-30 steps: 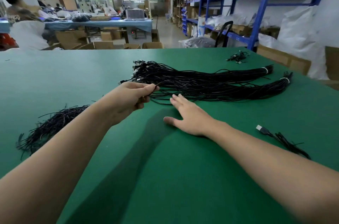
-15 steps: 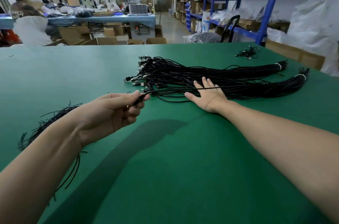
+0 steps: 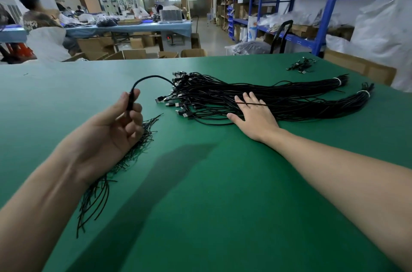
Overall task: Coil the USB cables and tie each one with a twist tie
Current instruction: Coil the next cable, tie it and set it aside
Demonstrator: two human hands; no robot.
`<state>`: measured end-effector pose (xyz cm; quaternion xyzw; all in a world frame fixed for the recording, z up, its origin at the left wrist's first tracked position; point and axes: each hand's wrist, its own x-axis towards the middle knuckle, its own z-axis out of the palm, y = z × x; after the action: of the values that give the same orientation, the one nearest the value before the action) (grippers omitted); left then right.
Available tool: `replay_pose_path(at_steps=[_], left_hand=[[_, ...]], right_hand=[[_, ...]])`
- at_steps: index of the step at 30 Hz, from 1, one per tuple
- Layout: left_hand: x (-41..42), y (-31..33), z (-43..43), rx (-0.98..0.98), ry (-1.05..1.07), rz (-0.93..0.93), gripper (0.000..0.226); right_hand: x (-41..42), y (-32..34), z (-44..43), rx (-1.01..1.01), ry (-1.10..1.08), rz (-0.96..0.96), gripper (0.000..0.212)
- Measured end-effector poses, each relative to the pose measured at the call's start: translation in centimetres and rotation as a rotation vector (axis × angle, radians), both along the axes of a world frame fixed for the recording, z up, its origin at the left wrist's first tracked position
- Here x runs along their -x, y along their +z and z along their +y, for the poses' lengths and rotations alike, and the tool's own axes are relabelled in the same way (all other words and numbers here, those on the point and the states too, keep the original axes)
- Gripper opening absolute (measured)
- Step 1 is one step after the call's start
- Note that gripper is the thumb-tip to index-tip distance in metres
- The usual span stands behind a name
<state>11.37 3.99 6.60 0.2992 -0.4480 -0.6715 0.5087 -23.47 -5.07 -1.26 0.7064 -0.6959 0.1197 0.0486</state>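
While the left hand (image 3: 120, 122) pinches the plug of one USB cable (image 3: 153, 75) left of the cable bundle (image 3: 301, 93), the right hand (image 3: 254, 113) presses spread-fingered on that bundle. Extraction seems underway, needing a steady pull before coiling.

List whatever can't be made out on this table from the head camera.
Head view: the cable end, its plug covered by fingers of the left hand.
Head view: the twist ties, much of the pile hidden by left hand and forearm.
Head view: the cable pile, strands covered beneath the right hand.
Head view: the small far heap, too small to tell if tied.
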Motion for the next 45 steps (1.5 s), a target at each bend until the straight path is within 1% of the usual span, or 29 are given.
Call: replay_pose_path(at_steps=[1,3,6,9,11,13,14,15,16,18,19,20,22,23,24,25,26,28,30,31,32,33,34,37,40,41,43,44,45], left_hand=[[0.4,0.1,0.7,0.031,-0.007,0.007,0.028],[0.9,1.0,1.8,0.018,0.031,0.167,0.014],[0.0,2.7,2.5,0.012,0.151,0.349,0.017],[-1.3,4.2,3.3,0.119,0.165,0.455,0.017],[-1.1,4.3,4.0,0.136,0.208,0.384,0.017],[0.3,3.3,4.7,0.108,0.254,0.230,0.019],[1.6,2.5,5.3,0.095,0.262,0.143,0.020],[2.9,1.4,5.8,0.086,0.269,0.058,0.022],[4.2,0.3,6.3,0.075,0.279,-0.015,0.025],[6.5,-1.8,7.3,0.049,0.283,-0.123,0.030],[7.4,-2.7,7.7,0.040,0.279,-0.175,0.028],[8.1,-3.4,8.1,0.040,0.273,-0.234,0.021],[9.0,-4.5,8.8,0.081,0.262,-0.365,0.008],[9.3,-4.9,9.2,0.118,0.239,-0.422,0.004],[9.6,-5.3,9.6,0.159,0.201,-0.468,0.001],[9.9,-5.6,10.0,0.201,0.158,-0.499,0.004],[10.2,-5.8,10.4,0.237,0.115,-0.513,0.007],[10.3,-5.7,10.8,0.280,0.075,-0.529,0.016],[9.5,-5.4,10.5,0.314,0.136,-0.564,0.034],[8.8,-5.4,10.2,0.356,0.196,-0.601,0.036],[8.3,-5.3,10.0,0.413,0.267,-0.641,0.030],[7.8,-5.4,9.9,0.477,0.323,-0.678,0.020],[7.6,-5.5,9.9,0.545,0.341,-0.718,0.015],[8.5,-5.7,10.5,0.794,0.266,-0.839,0.045],[9.3,-5.6,11.0,0.970,0.179,-0.863,0.057],[9.4,-5.6,11.2,0.981,0.161,-0.850,0.053],[9.4,-5.1,11.9,0.938,0.141,-0.833,0.030],[9.3,-4.9,12.1,0.903,0.137,-0.835,0.023],[9.1,-4.7,12.3,0.884,0.137,-0.841,0.023]], right_hand=[[0.0,-0.1,0.4,0.019,0.029,-0.026,0.076],[0.3,-0.3,1.1,-0.029,0.032,-0.088,0.074],[0.5,-0.2,1.6,-0.152,-0.032,-0.103,0.079],[0.4,0.0,1.7,-0.183,-0.038,-0.089,0.080],[0.1,0.2,2.2,-0.170,-0.021,-0.092,0.080],[-0.7,0.6,3.6,-0.127,0.065,-0.094,0.078],[-1.6,0.9,4.5,-0.110,0.135,-0.148,0.077],[-2.7,1.3,5.8,-0.124,0.210,-0.274,0.077],[-4.1,1.8,7.2,-0.177,0.289,-0.470,0.077],[-7.3,2.9,10.4,-0.337,0.470,-0.944,0.080],[-8.6,3.5,11.8,-0.401,0.536,-1.156,0.082],[-9.5,4.1,12.9,-0.433,0.559,-1.348,0.083],[-10.5,5.3,14.5,-0.441,0.493,-1.659,0.079],[-10.5,5.8,15.3,-0.446,0.434,-1.783,0.072],[-10.5,6.1,16.0,-0.449,0.374,-1.873,0.061],[-10.4,6.2,16.8,-0.449,0.330,-1.924,0.049],[-10.3,6.1,17.5,-0.435,0.301,-1.938,0.040],[-10.0,6.0,18.8,-0.344,0.263,-1.947,0.032],[-9.4,5.9,19.8,-0.256,0.234,-2.021,0.028],[-9.0,6.0,20.3,-0.260,0.221,-2.059,0.026],[-8.7,6.0,20.9,-0.300,0.210,-2.076,0.026],[-8.5,6.0,21.5,-0.375,0.206,-2.075,0.026],[-8.5,5.9,22.1,-0.467,0.216,-2.068,0.027],[-9.0,5.6,23.7,-0.686,0.310,-2.010,0.032],[-9.7,5.9,25.1,-0.796,0.473,-1.917,0.033],[-9.9,6.0,25.5,-0.822,0.520,-1.891,0.032],[-10.0,6.3,26.2,-0.857,0.575,-1.851,0.028],[-10.1,6.3,26.4,-0.863,0.578,-1.842,0.027],[-10.0,6.4,26.6,-0.867,0.571,-1.840,0.027]])
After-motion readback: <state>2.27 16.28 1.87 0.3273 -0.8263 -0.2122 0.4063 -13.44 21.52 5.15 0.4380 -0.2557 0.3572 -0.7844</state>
